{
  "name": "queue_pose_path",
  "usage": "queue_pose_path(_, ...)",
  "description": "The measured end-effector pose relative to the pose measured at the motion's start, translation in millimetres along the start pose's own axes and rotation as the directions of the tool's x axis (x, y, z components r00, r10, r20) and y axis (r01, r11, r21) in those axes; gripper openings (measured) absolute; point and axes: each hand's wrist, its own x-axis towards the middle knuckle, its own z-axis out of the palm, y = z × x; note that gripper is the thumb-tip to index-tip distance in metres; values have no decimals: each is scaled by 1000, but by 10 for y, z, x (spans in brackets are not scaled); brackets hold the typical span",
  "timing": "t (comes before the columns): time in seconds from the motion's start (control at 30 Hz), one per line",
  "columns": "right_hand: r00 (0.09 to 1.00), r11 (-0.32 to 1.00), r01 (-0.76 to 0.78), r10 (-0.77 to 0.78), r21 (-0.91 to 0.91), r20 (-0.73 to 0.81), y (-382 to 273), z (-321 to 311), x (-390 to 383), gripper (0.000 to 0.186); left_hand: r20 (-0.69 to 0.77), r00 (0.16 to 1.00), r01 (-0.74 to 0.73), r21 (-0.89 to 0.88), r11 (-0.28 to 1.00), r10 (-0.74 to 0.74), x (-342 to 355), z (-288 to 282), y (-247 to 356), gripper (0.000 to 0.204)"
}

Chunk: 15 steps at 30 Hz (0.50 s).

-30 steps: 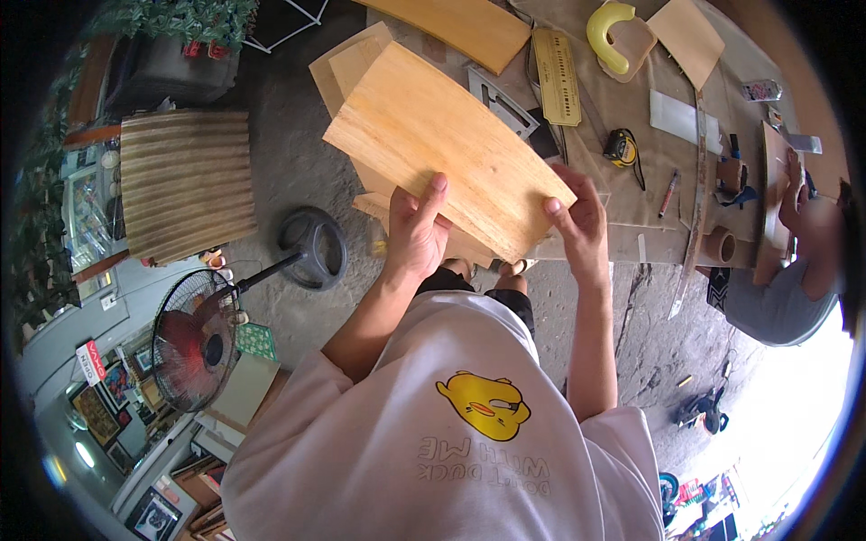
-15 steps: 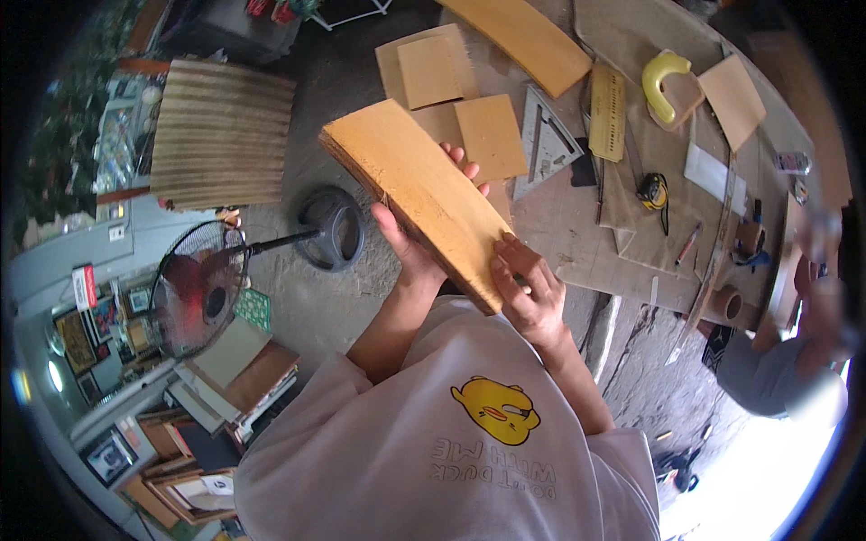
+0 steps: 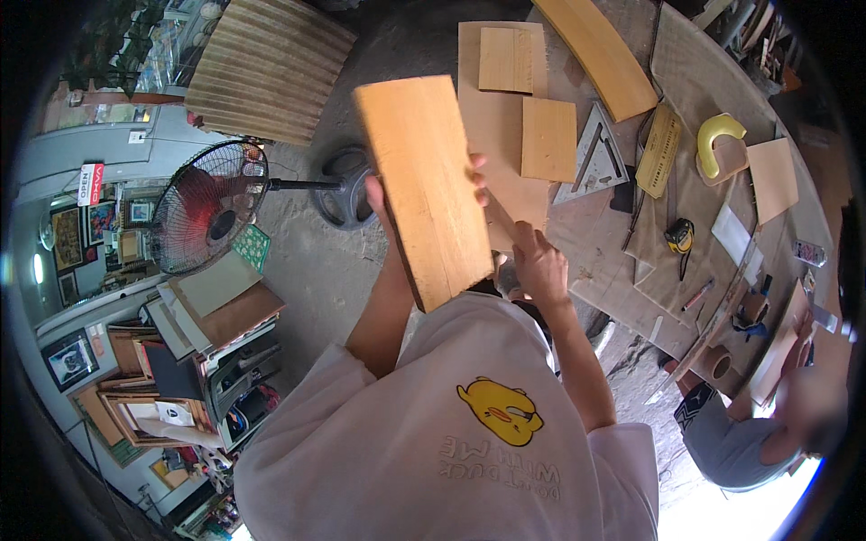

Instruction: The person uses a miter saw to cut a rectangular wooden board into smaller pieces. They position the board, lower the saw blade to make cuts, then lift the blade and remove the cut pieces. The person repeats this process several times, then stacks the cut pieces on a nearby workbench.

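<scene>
My left hand [image 3: 376, 200] grips a thick, yellowish wooden board [image 3: 431, 194] in front of my chest. Its thumb shows at the board's left edge and fingertips curl round the right edge; the palm is hidden behind. My right hand [image 3: 539, 268] is just right of the board's lower end, apart from its face. Its fingers are curled, with a narrow brown strip [image 3: 499, 216] running from them toward the board; I cannot make out what it is.
On the worktable [image 3: 595, 270] lie square wooden pieces [image 3: 548, 140], a long curved board [image 3: 604, 59], a triangular square [image 3: 595, 158], a yellow ruler [image 3: 658, 151] and a tape measure [image 3: 679, 236]. A fan [image 3: 212, 212] stands at left; another person [image 3: 735, 442] sits at right.
The board has turned more upright, its broad face toward me. My right hand has come off its lower end and moved slightly right. The whole view has swung round a little.
</scene>
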Motion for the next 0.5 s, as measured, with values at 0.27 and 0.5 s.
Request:
queue_pose_path(0.27, 955, 513, -279, 233, 812, 181, 638, 638, 311, 34, -730, 635, 170, 450, 877, 252, -575, -901, -236, 42)
queue_pose_path(0.5, 819, 951, -188, 290, 246, -496, 604, 312, 582, 45, -621, 592, 148, 711, 687, 515, -388, -1453, -721, 44)
